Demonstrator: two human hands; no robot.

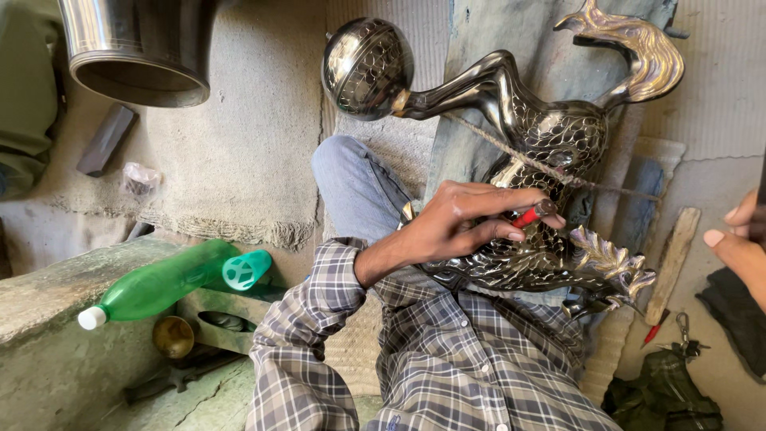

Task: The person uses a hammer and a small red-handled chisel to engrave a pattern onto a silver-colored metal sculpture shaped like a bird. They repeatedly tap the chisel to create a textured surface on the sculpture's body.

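Across your lap lies the dark metal horse figure (pixel 550 144), scale-patterned, shiny, tied with a rope (pixel 511 152). Your left hand (pixel 463 223) grips a red-handled tool (pixel 533 214) against it; whether your right hand (pixel 738 239) holds anything, you cannot tell.

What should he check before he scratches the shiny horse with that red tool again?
1. Red tool held in left hand: ok.
2. Tool tip touching the horse: cannot tell, fingers hide it.
3. Horse lying across the lap, with a string over its body: ok.
4. Right hand steadying the horse: not ok, it is off to the side at the picture's edge.
5. Ball at the horse's leg propped up: cannot tell.
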